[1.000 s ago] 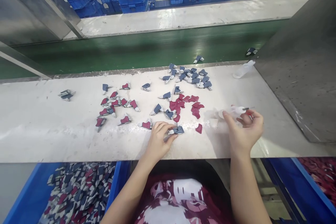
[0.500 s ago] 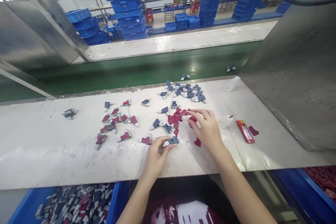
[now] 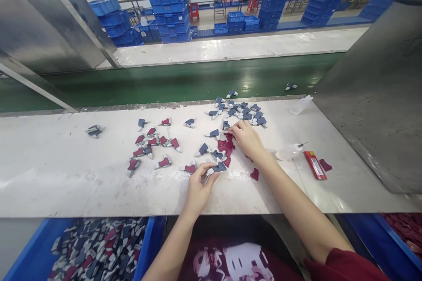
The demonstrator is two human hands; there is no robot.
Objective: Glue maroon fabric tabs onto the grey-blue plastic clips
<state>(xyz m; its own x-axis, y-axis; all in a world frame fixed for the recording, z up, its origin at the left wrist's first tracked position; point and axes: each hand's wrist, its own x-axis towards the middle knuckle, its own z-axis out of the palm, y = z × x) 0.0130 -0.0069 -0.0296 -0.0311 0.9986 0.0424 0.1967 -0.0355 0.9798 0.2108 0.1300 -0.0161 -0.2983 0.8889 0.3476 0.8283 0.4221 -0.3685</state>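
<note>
My left hand (image 3: 200,186) pinches a blue-grey and white plastic part (image 3: 219,167) between thumb and fingers, just above the worktop. My right hand (image 3: 247,140) reaches over the far edge of a pile of thin maroon pieces (image 3: 226,147). Its fingers are bent together, and the fingertips come down by a maroon piece; the thumb is hidden, so I cannot see what they grip. Blue-grey parts lie close to both hands, one of them (image 3: 203,149) left of the pile. A loose maroon piece (image 3: 254,174) rests below my right forearm.
Parts with maroon faces (image 3: 153,141) lie to the left, and blue-grey parts (image 3: 245,114) cluster at the back. On the right are a red box (image 3: 315,165), a small clear dish (image 3: 287,153) and a metal panel (image 3: 372,109). A green belt (image 3: 184,81) runs behind. Below left stands a filled blue bin (image 3: 151,237).
My right hand has moved away from me and left, from beside the maroon pile to over its far edge, its fingers drawing together. My left hand keeps the blue-grey part. The view has shifted slightly.
</note>
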